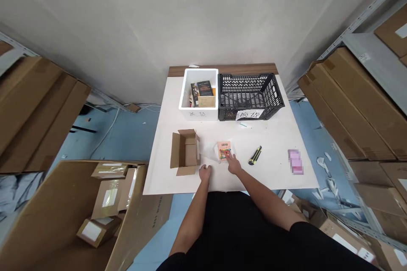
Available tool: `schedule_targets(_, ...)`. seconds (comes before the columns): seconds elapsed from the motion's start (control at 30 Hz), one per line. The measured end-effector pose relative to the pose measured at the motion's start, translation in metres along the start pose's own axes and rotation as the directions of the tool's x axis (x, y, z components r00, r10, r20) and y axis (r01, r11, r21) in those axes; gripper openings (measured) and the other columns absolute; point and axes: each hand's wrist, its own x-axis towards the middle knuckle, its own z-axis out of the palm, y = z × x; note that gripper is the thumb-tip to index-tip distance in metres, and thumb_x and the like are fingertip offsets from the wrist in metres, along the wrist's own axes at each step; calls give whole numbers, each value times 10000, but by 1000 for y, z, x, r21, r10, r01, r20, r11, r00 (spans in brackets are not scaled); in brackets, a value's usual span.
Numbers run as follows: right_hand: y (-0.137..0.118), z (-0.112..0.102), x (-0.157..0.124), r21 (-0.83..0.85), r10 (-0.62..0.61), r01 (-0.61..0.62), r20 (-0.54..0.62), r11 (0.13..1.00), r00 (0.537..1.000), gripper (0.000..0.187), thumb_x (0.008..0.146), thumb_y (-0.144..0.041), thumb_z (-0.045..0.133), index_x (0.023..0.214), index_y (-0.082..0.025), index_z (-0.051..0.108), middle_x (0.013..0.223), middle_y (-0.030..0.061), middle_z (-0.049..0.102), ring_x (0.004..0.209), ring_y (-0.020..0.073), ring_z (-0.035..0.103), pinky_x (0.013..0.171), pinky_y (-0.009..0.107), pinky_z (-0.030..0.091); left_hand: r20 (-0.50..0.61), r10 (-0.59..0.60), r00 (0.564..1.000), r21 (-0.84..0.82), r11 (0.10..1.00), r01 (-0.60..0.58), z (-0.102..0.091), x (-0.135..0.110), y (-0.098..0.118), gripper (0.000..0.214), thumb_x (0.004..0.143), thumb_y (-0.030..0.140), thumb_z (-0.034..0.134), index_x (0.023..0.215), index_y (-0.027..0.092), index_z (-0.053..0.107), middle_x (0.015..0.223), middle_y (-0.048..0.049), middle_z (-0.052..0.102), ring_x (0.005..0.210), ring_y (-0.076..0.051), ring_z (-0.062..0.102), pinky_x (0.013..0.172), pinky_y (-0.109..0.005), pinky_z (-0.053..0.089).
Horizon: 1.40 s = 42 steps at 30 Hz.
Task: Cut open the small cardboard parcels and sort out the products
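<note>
— Where's the small pink box (pixel 224 150)?
— On the counter (pixel 273 173), between the open carton (pixel 185 152) and the utility knife (pixel 255 155) (yellow and black). The right hand (pixel 234 164) lies open, fingertips on its near edge.
— Left hand (pixel 205 172)?
— Beside the carton; open or curled, I cannot tell.

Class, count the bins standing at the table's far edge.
2: a white foam bin on the left, a black mesh crate beside it on the right.

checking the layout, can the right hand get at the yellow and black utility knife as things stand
Probably yes. The right hand rests against the small pink box, and the utility knife lies just to its right on the white table, with nothing between them.
</note>
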Motion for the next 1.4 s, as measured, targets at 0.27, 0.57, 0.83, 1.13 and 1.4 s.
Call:
schedule_targets(0.27,15,-3,3,62,-3,1,32,998,999,940,802,-19,502,1681,-275,286,1774,22,151,1624,292,159,1226,451,367,156,169,973,-132,980,-149,31,9,69,279,909,324,632,1150,220,727,1049,-72,779,1002,-215,712,919,-303,508)
schedule_targets(0.57,34,-16,4,166,25,-44,120,985,992,938,822,-52,497,1700,-224,215,1760,73,180,1629,285,152,1266,480,301,206,7,979,-108,994,15,47,52,93,335,858,231,597,1167,160,703,1044,-106,786,942,-230,738,803,-308,548)
schedule_targets(0.83,35,-53,5,618,204,-107,-89,779,975,770,964,-340,561,1675,-254,281,1629,150,468,1441,259,534,1133,401,461,145,204,968,-264,951,-161,20,39,124,293,811,234,653,1096,196,712,1017,-64,738,945,-205,698,847,-326,567)
schedule_targets(1.13,3,-201,-29,867,-69,400,-398,297,915,702,715,-345,764,1386,-195,620,1007,59,755,977,237,731,955,430,588,220,522,824,-678,689,-255,-101,7,187,895,735,351,820,1546,345,440,1039,4,621,895,-148,664,798,-338,614)
schedule_targets(1.4,-35,-274,-96,880,-282,459,-412,125,866,588,723,-363,842,1276,-272,663,1161,52,745,1011,224,729,831,370,634,110,655,748,-711,578,-402,-171,-40,242,801,735,408,884,1454,289,553,1097,-22,630,857,-133,661,780,-310,606)
